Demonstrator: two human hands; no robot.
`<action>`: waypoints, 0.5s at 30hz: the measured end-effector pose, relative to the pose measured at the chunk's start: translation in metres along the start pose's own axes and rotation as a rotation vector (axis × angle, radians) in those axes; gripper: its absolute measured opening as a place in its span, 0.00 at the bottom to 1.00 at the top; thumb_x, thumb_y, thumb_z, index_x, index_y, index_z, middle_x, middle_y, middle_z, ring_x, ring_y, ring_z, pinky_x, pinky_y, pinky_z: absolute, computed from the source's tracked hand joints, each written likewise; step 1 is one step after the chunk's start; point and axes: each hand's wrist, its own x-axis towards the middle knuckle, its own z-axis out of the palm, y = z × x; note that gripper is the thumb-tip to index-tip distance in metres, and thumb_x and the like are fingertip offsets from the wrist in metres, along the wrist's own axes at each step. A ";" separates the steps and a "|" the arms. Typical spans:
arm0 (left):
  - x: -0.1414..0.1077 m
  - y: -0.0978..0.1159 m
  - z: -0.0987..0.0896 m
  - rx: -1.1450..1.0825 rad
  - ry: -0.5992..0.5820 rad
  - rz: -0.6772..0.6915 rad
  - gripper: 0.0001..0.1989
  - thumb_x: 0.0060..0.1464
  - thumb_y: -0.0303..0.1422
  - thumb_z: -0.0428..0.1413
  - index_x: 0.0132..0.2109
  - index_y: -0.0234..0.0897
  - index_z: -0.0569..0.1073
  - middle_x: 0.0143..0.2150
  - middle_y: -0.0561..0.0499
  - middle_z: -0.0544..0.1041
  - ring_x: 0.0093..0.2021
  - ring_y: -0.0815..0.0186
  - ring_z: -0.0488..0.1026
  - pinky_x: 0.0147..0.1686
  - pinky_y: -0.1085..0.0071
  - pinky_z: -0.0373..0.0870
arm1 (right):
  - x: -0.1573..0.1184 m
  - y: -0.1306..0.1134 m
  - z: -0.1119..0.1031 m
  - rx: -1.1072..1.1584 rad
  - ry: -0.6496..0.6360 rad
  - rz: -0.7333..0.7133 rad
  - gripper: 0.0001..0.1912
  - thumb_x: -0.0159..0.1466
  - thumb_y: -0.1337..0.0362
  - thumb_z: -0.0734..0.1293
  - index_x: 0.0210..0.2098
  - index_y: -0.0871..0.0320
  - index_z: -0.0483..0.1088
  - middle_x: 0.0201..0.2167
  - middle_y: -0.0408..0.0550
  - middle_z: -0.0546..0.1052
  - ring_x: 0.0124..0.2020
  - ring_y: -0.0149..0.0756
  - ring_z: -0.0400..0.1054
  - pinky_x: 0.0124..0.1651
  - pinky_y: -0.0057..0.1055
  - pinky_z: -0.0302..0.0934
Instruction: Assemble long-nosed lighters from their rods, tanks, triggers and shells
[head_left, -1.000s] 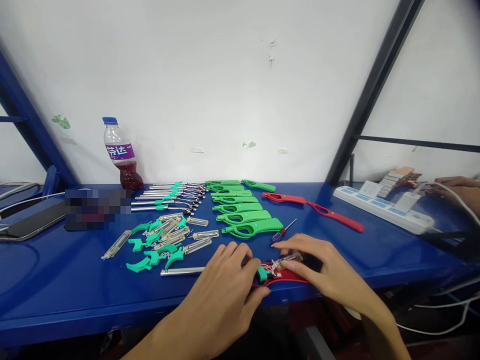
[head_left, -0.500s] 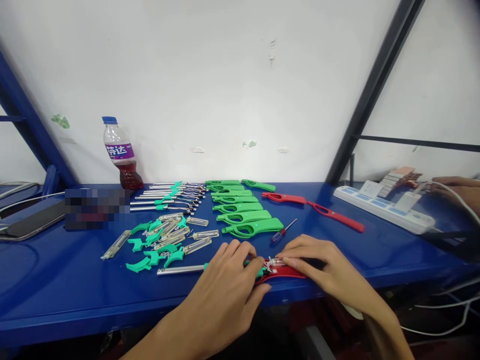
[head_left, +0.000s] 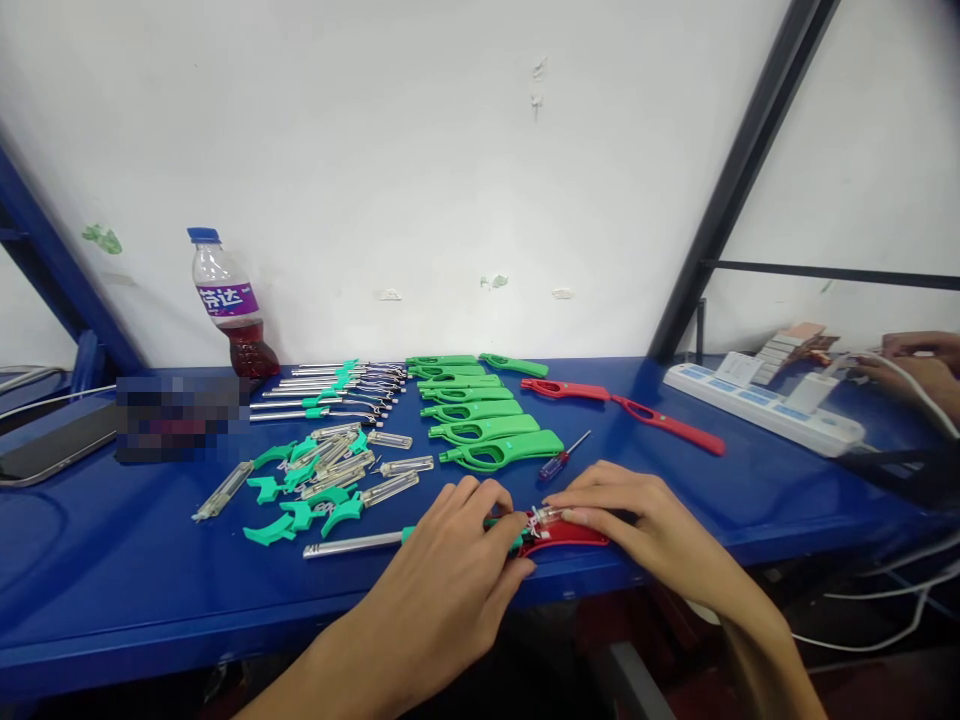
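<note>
At the front edge of the blue table lies a red lighter shell point(head_left: 576, 534). A silver lighter tube point(head_left: 352, 546) with a green collar points left from it, and my left hand point(head_left: 457, 570) is closed over the joint, thumb and index finger on the shell. From the right, my right hand point(head_left: 641, 515) pinches a small clear fuel tank point(head_left: 550, 515) against the shell. Thin white wires show between both hands. My palms and fingers hide part of the shell. Just behind my right hand lies a small screwdriver point(head_left: 559, 461).
Green lighter shells point(head_left: 487, 430) form a column, beside two red shells point(head_left: 671, 426). Metal tubes with wires point(head_left: 337, 385), clear fuel tanks point(head_left: 390, 488) and green triggers point(head_left: 270, 530) lie left. A drink bottle point(head_left: 232, 310), phone point(head_left: 64, 445) and power strip point(head_left: 765, 410) flank them; another person's hand point(head_left: 922, 365) is far right.
The view has shifted slightly. My right hand and the fuel tank have moved a little left along the red shell; my left hand keeps its grip. The other person's hand has moved.
</note>
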 end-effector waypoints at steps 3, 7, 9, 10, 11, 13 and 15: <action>0.001 0.000 0.000 0.013 -0.005 0.003 0.08 0.71 0.29 0.54 0.53 0.39 0.74 0.53 0.45 0.74 0.51 0.52 0.71 0.53 0.50 0.73 | 0.000 0.001 0.000 -0.014 0.006 -0.018 0.14 0.75 0.54 0.66 0.50 0.46 0.84 0.45 0.46 0.84 0.48 0.41 0.76 0.53 0.35 0.69; 0.002 0.000 0.000 0.019 -0.015 -0.005 0.09 0.71 0.30 0.53 0.55 0.39 0.74 0.54 0.45 0.74 0.52 0.52 0.71 0.54 0.49 0.73 | 0.000 0.002 0.001 -0.019 0.003 -0.021 0.13 0.75 0.54 0.66 0.50 0.46 0.83 0.44 0.45 0.84 0.47 0.40 0.76 0.53 0.33 0.68; 0.002 0.001 0.000 0.017 -0.030 -0.007 0.10 0.72 0.30 0.53 0.56 0.40 0.74 0.54 0.45 0.74 0.52 0.52 0.71 0.54 0.49 0.73 | 0.000 0.003 0.001 -0.022 -0.003 -0.018 0.14 0.76 0.54 0.66 0.51 0.46 0.83 0.43 0.45 0.83 0.47 0.38 0.75 0.52 0.33 0.68; 0.002 0.001 -0.001 0.018 -0.040 -0.009 0.11 0.72 0.30 0.53 0.57 0.40 0.74 0.54 0.46 0.74 0.52 0.52 0.71 0.54 0.49 0.73 | 0.000 0.003 0.001 -0.024 -0.006 -0.020 0.14 0.76 0.54 0.65 0.51 0.45 0.83 0.43 0.44 0.82 0.46 0.38 0.75 0.52 0.32 0.67; 0.002 0.001 -0.001 0.018 -0.051 -0.010 0.11 0.72 0.30 0.52 0.57 0.41 0.73 0.54 0.46 0.74 0.52 0.52 0.71 0.54 0.49 0.73 | 0.000 0.004 0.002 -0.025 -0.008 -0.025 0.14 0.76 0.54 0.65 0.52 0.45 0.83 0.43 0.44 0.82 0.46 0.37 0.75 0.52 0.32 0.67; 0.001 0.001 -0.001 0.018 -0.066 -0.012 0.11 0.72 0.30 0.52 0.58 0.41 0.73 0.54 0.46 0.74 0.52 0.52 0.71 0.54 0.49 0.72 | 0.000 0.005 0.002 -0.031 -0.012 -0.039 0.14 0.77 0.55 0.64 0.53 0.43 0.82 0.44 0.43 0.82 0.46 0.36 0.75 0.52 0.31 0.67; 0.001 0.001 -0.002 0.010 -0.067 -0.014 0.11 0.72 0.29 0.52 0.58 0.41 0.73 0.54 0.46 0.73 0.52 0.53 0.70 0.54 0.49 0.72 | -0.001 0.006 0.002 -0.037 -0.018 -0.054 0.14 0.77 0.56 0.64 0.54 0.42 0.81 0.44 0.43 0.82 0.47 0.36 0.75 0.52 0.31 0.66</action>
